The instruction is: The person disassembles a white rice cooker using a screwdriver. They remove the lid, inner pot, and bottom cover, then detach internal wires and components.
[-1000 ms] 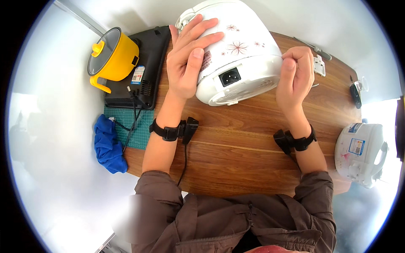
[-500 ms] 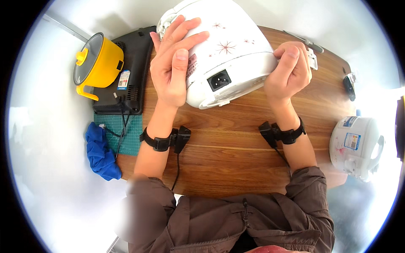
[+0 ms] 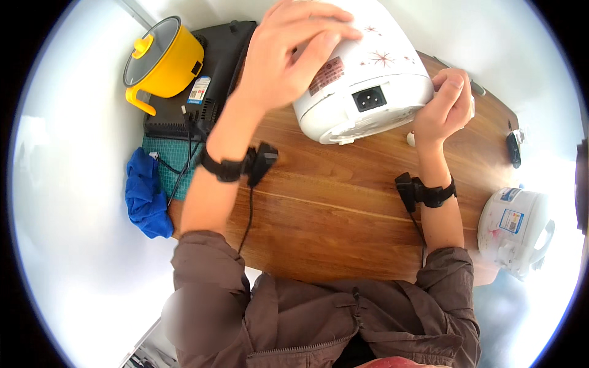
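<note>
A white rice cooker (image 3: 392,43) with reddish starburst prints is tilted at the far middle of the table. Its base edge and black power socket (image 3: 370,98) face me, and the frame cuts off its far end. My right hand (image 3: 446,104) curls around the base's right edge, its fingertips partly hidden. Over the cooker's left side reaches my left hand (image 3: 288,61), fingers stretched out and thumb beside them; whether they touch the shell I cannot tell. A reddish label (image 3: 327,76) shows by the left thumb. Each wrist wears a black strap with a cabled device.
At the far left, a yellow electric pot (image 3: 175,64) sits on a black appliance (image 3: 224,46). A green cutting mat (image 3: 161,147), cables and a blue cloth (image 3: 147,196) lie nearer. Another white cooker (image 3: 514,230) stands at the right edge, a black object (image 3: 513,150) beyond it.
My left hand has risen and slid further over the cooker's left side. In the picture, the cooker has shifted right with my right hand; the view itself has also shifted slightly.
</note>
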Available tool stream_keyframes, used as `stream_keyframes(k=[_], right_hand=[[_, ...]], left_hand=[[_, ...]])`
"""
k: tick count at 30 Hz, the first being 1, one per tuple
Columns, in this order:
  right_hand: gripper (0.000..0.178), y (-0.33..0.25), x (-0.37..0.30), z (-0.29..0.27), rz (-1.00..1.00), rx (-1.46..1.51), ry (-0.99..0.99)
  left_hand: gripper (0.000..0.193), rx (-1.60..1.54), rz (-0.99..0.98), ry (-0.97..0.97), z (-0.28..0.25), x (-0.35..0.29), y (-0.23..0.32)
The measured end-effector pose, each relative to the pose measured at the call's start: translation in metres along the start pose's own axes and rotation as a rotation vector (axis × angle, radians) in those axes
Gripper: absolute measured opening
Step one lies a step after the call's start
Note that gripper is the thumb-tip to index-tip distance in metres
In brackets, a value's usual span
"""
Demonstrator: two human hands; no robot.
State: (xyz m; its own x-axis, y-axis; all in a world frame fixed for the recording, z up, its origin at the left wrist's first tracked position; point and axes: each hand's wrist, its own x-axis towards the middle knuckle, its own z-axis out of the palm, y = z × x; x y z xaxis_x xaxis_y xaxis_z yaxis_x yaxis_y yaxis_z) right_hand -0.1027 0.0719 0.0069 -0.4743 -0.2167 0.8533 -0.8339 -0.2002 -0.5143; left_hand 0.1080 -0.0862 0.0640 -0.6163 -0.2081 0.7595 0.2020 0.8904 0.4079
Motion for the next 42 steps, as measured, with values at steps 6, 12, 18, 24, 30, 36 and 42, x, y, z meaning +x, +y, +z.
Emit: stream_keyframes(k=[6, 12, 18, 24, 30, 36, 42], right_hand=[[0.039, 0.002, -0.001, 0.002, 0.04, 0.025, -0.002], [0.044, 0.003, 0.0, 0.001, 0.055, 0.054, -0.039], [0.042, 0.002, 0.0, -0.006, 0.068, 0.112, -0.084], [0.04, -0.002, -0.001, -0.01, 0.064, 0.127, -0.102], [0.035, -0.007, -0.005, -0.01, 0.068, 0.128, -0.07], [0.032, -0.002, -0.007, -0.015, 0.057, 0.208, -0.152], [0.033, 0.013, -0.001, -0.022, 0.24, 0.288, -0.264]], left_hand=[[0.031, 0.126, 0.07, -0.269, 0.003, 0.04, -0.002], [0.036, 0.155, 0.131, -0.25, 0.015, 0.042, -0.012], [0.036, 0.157, 0.138, -0.258, 0.018, 0.043, -0.017], [0.037, 0.139, 0.125, -0.24, 0.018, 0.044, -0.009], [0.039, 0.12, 0.119, -0.203, 0.014, 0.035, -0.013], [0.04, 0.125, 0.14, -0.166, 0.005, 0.023, -0.017], [0.042, 0.188, 0.059, -0.203, 0.007, 0.022, -0.008]])
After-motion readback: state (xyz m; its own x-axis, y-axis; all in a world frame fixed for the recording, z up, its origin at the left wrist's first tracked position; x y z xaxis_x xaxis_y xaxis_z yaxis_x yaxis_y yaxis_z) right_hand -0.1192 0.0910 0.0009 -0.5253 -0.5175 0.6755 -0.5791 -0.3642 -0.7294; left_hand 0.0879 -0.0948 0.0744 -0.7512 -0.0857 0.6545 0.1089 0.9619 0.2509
